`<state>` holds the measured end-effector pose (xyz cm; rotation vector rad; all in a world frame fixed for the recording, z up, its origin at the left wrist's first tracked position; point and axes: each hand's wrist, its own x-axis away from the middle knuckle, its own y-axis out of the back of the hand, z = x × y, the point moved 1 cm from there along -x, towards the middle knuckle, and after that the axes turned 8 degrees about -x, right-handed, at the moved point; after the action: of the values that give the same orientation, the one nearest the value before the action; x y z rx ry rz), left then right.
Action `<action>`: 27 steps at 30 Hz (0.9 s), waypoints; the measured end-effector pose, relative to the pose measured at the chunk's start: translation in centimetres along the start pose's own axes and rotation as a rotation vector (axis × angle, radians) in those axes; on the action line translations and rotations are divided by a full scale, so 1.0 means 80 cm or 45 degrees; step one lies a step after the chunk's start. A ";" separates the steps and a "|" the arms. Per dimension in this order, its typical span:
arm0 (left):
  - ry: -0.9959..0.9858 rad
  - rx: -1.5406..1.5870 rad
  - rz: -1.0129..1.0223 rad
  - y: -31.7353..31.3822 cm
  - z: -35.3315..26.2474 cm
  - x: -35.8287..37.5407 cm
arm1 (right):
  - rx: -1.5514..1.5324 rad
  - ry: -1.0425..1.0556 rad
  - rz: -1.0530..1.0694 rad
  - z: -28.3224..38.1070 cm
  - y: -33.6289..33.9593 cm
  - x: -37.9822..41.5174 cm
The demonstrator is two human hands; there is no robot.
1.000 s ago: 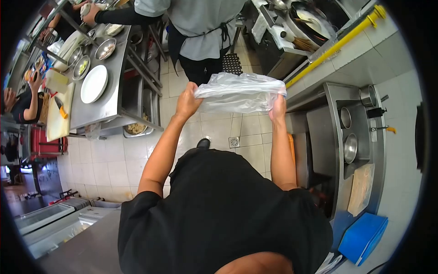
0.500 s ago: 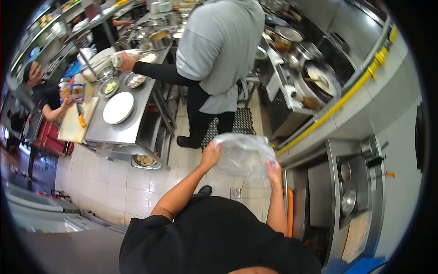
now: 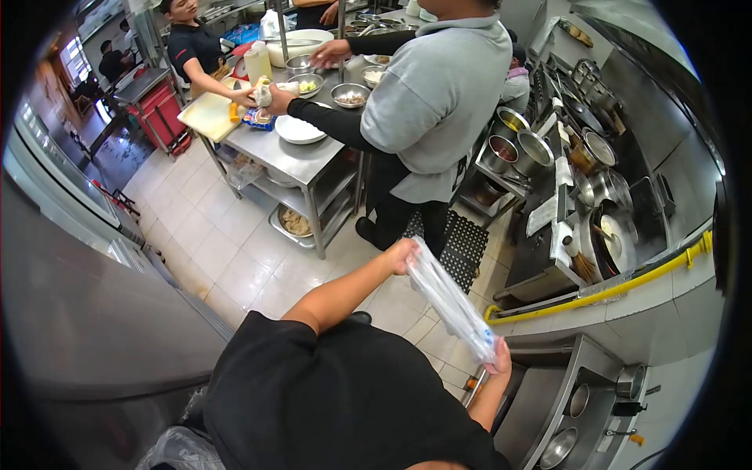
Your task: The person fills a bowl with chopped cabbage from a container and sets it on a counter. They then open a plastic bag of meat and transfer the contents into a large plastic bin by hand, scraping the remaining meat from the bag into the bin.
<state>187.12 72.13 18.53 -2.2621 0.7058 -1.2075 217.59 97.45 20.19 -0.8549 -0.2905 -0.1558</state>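
A clear plastic bag [image 3: 452, 299] is stretched between my hands in a long narrow band, slanting down to the right. My left hand [image 3: 403, 256] is closed on its upper end. At the lower end, my right hand [image 3: 498, 356] grips it too, close to a small blue mark on the plastic. What the bag contains, if anything, I cannot make out. Beneath it show the tiled floor and a black perforated mat [image 3: 464, 254].
A co-worker in a grey shirt [image 3: 439, 94] stands ahead at a steel table [image 3: 301, 168] bearing a white plate [image 3: 300, 131] and bowls. Another person [image 3: 196, 51] faces them. A stove with a wok [image 3: 615, 239] and a yellow pipe [image 3: 603, 296] run along the right.
The bag, spread wide before, is now drawn into a narrow band. My view has swung left. The grey-shirted co-worker now reaches toward the other person across the table.
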 end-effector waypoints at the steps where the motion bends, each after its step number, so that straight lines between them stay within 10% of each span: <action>1: -0.026 -0.001 -0.072 -0.012 -0.003 0.012 | -0.128 0.121 -0.083 0.003 -0.017 0.002; 10: -0.143 -0.574 0.264 -0.070 0.007 0.053 | -0.093 0.778 -0.274 0.019 0.002 0.041; 17: -0.821 -1.062 0.214 -0.203 0.078 0.046 | -0.153 1.135 -0.481 0.032 0.023 0.138; 22: -0.861 -1.177 0.420 -0.280 0.139 0.022 | 1.414 0.791 -1.400 0.017 0.006 0.223; 25: -1.029 -1.679 0.705 -0.337 0.182 0.026 | 1.477 0.539 -1.849 -0.011 0.035 0.269; 27: -0.207 -1.211 0.592 -0.368 0.235 0.008 | 1.340 0.530 -2.001 -0.034 0.049 0.307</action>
<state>209.77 97.07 27.85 -2.5841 1.9034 -0.4725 242.37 97.44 23.42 0.6198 -0.5191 -1.4722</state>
